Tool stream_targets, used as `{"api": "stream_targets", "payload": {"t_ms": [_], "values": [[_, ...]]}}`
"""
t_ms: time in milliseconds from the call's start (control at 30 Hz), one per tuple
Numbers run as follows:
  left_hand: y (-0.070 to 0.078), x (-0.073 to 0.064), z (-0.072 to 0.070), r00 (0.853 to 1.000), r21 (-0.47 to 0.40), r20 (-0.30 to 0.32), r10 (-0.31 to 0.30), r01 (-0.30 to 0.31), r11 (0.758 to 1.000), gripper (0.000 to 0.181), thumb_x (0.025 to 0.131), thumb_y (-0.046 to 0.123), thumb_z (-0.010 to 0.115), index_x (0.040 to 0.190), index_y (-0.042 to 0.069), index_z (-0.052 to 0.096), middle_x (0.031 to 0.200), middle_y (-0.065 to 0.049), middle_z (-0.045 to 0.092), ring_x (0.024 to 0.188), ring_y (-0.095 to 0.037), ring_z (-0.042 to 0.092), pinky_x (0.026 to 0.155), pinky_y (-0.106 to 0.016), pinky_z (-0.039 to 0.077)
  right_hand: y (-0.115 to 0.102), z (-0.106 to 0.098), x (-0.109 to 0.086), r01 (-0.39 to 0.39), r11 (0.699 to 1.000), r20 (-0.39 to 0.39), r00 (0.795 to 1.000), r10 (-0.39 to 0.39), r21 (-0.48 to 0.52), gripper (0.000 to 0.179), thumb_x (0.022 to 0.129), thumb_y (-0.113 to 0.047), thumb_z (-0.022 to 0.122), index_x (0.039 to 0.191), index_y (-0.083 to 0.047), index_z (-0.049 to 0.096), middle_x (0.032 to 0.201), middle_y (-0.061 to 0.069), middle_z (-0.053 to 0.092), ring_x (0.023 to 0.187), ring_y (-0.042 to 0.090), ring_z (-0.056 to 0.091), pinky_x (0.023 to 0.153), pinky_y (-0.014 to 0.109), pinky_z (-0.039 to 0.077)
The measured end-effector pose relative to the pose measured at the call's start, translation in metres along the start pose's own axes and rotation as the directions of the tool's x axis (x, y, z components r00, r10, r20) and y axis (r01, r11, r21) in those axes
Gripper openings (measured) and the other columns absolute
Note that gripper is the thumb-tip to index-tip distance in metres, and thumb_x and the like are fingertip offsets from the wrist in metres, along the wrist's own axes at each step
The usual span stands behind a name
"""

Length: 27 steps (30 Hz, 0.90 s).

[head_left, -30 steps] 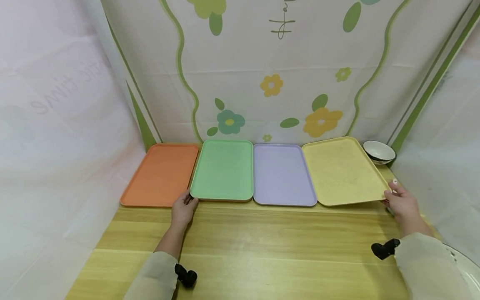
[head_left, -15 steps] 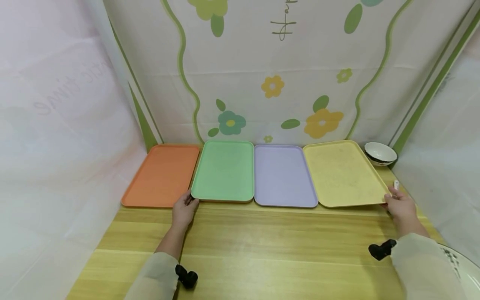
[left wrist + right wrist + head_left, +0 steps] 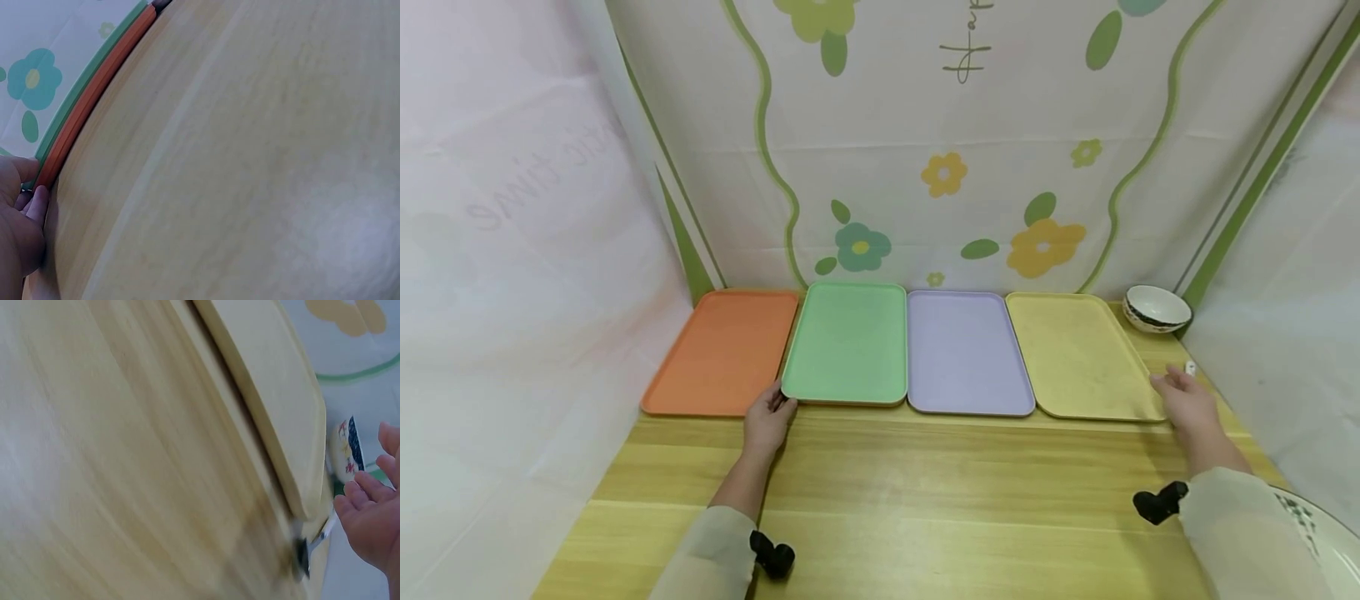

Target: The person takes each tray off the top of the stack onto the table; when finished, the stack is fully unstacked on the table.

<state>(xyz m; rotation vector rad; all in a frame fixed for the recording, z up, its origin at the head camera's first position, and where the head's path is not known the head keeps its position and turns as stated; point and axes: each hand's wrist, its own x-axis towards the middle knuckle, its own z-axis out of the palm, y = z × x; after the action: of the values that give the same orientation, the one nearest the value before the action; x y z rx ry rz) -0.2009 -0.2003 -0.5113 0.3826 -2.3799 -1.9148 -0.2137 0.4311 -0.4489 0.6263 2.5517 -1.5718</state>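
four trays sit side by side on the wooden table, along the foot of the back cloth: from left to right, the orange tray, the green tray, the purple tray and the yellow tray. the left hand pinches the green tray's near left corner, thumb at the top and fingers lower down; its wrist view shows an orange rim directly beneath the green one. the green tray's long axis runs almost straight away from the person, a short side facing them. the yellow tray also points toward the cloth, its far end leaning left. the right hand is just beside the yellow tray's near right corner, fingers loosely extended and holding nothing; whether it touches the edge i cannot tell. beyond it stands a bowl with a dark patterned band and red flowers. the back cloth carries sideways script, a large "h" and an "a", cut off at the top; the left side cloth has faint slanted letters that seem to spell "time".
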Motion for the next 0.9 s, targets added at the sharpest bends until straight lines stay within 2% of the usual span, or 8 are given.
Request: {"api": "stream_targets", "payload": {"t_ms": [167,267,333,433,567,700,900], "values": [[0.001,-0.001,0.0,1.0,-0.005,0.001,0.006,-0.006,1.0,0.057,0.1,0.009,0.055,0.151,-0.001,0.033,0.154,-0.025,0.036,0.144,-0.038,0.032,0.117,-0.047,0.036,-0.021,0.02,-0.005,0.103,0.994,0.031,0.994,-0.102,-0.045,0.076,0.103,-0.047,0.034,0.156,-0.001,0.003,0.159,0.031,0.01,0.143,0.051,0.018,0.116,0.062,0.025],[0.002,-0.002,0.001,1.0,0.009,-0.012,0.018,-0.018,1.0,0.056,0.099,0.009,0.056,0.15,-0.001,0.034,0.153,-0.025,0.037,0.143,-0.039,0.035,0.115,-0.044,0.04,-0.03,0.037,-0.007,0.163,0.984,0.05,0.986,-0.16,-0.078,0.074,0.104,-0.045,0.032,0.156,0.002,0.006,0.157,0.034,0.017,0.14,0.05,0.028,0.109,0.05,0.042],[0.001,-0.002,0.001,1.0,0.007,-0.017,0.019,-0.019,1.0,0.056,0.099,0.009,0.057,0.15,-0.001,0.035,0.152,-0.025,0.038,0.142,-0.04,0.035,0.114,-0.044,0.041,-0.035,0.048,-0.008,0.189,0.979,0.069,0.981,-0.184,-0.079,0.073,0.105,-0.043,0.032,0.156,0.003,0.006,0.156,0.035,0.02,0.138,0.048,0.032,0.104,0.043,0.047],[0.001,-0.001,0.001,1.0,0.003,-0.015,0.011,-0.011,1.0,0.056,0.099,0.009,0.057,0.15,-0.001,0.035,0.152,-0.024,0.039,0.143,-0.039,0.035,0.114,-0.044,0.04,-0.041,0.066,-0.009,0.204,0.978,0.078,0.977,-0.2,-0.048,0.071,0.105,-0.041,0.033,0.156,0.002,0.008,0.155,0.033,0.024,0.137,0.046,0.035,0.104,0.038,0.047],[0.0,0.0,0.001,1.0,-0.009,0.002,0.002,-0.002,1.0,0.057,0.1,0.009,0.056,0.151,-0.001,0.033,0.154,-0.024,0.037,0.144,-0.037,0.033,0.116,-0.047,0.037,-0.051,0.093,-0.01,0.2,0.98,0.096,0.975,-0.201,0.021,0.068,0.106,-0.037,0.036,0.156,0.001,0.01,0.156,0.031,0.024,0.139,0.044,0.035,0.114,0.046,0.04],[0.0,0.001,0.0,1.0,-0.005,0.001,-0.003,0.003,1.0,0.057,0.1,0.009,0.056,0.151,-0.001,0.033,0.154,-0.024,0.037,0.144,-0.037,0.033,0.116,-0.047,0.037,-0.062,0.121,-0.012,0.179,0.979,0.128,0.973,-0.19,0.096,0.067,0.106,-0.034,0.039,0.157,-0.003,0.01,0.158,0.029,0.023,0.139,0.045,0.036,0.117,0.05,0.034],[0.001,0.0,0.0,1.0,-0.005,-0.003,-0.002,0.002,1.0,0.058,0.099,0.009,0.057,0.151,0.0,0.032,0.154,-0.024,0.036,0.144,-0.038,0.033,0.116,-0.048,0.037,-0.081,0.159,-0.018,0.182,0.975,0.145,0.969,-0.2,0.131,0.062,0.105,-0.024,0.043,0.157,-0.003,0.016,0.155,0.027,0.031,0.137,0.039,0.04,0.114,0.043,0.04]]}}
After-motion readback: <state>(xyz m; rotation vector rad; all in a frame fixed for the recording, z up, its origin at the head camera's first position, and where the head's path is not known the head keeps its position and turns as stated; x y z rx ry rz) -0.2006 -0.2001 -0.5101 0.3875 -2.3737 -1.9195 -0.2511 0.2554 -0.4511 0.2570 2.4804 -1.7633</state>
